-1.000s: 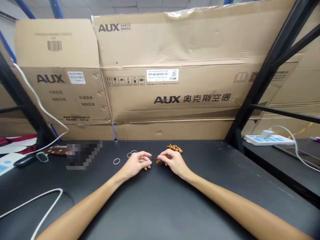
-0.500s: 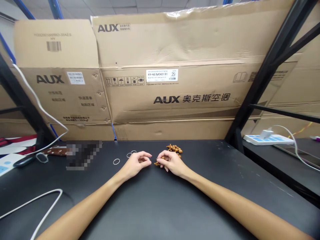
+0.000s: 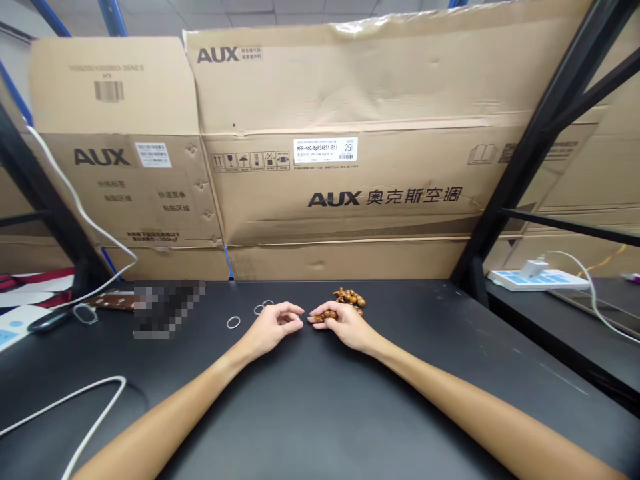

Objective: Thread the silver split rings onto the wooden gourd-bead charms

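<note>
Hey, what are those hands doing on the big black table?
A person has both hands over the black table. The right hand holds a shiny brown trinket in its fingers, with a pile of brown trinkets just beyond it. The left hand is close by, fingers curled; I can't tell what it's holding. One metal ring lies alone to its left, and two more rings lie together just behind it.

Left hand (image 3: 273, 325) curled, right hand (image 3: 349, 325) holding brown beads (image 3: 329, 315), silver rings (image 3: 233, 328) on black table (image 3: 320, 407), cardboard (image 3: 340, 227) behind
</note>
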Action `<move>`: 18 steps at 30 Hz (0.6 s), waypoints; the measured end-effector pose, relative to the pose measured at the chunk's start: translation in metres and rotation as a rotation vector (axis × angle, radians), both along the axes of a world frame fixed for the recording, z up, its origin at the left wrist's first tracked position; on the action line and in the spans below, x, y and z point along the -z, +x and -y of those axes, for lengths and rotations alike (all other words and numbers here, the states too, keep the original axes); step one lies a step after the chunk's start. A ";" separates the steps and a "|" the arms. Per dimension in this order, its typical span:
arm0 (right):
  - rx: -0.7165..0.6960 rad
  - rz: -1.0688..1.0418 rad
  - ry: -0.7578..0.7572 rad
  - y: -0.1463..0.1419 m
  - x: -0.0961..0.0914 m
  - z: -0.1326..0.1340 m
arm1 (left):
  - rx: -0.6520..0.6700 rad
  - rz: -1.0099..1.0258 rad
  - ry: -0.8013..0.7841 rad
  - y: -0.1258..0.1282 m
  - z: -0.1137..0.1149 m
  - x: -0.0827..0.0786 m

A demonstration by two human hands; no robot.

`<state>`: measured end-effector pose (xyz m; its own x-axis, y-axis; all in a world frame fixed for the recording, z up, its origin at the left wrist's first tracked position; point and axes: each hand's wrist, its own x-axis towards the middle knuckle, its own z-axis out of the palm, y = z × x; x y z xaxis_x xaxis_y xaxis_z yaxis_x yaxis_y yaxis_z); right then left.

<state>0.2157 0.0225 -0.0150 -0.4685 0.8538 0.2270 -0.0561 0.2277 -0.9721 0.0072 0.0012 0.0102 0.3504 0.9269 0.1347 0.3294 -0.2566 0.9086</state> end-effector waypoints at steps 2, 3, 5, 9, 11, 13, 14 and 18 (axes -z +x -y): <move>0.015 -0.020 -0.015 -0.001 0.000 0.002 | 0.003 -0.006 0.009 0.000 0.000 0.000; 0.030 -0.017 -0.013 -0.002 0.000 0.002 | 0.002 -0.005 0.011 0.000 -0.001 0.000; 0.070 0.012 0.024 -0.002 0.000 0.004 | -0.001 0.000 0.008 0.000 -0.001 0.001; 0.151 0.089 0.146 -0.001 -0.002 0.006 | -0.003 0.010 -0.001 0.001 0.000 0.001; 0.160 0.129 0.175 0.000 -0.003 0.006 | 0.001 0.013 0.000 0.001 0.000 0.001; 0.153 0.177 0.194 0.000 -0.004 0.007 | 0.006 0.012 0.004 0.001 0.000 0.001; 0.151 0.203 0.208 0.000 -0.005 0.007 | 0.004 0.009 0.005 0.001 0.000 0.001; 0.153 0.257 0.256 0.001 -0.008 0.006 | 0.006 0.001 0.011 0.000 -0.001 0.002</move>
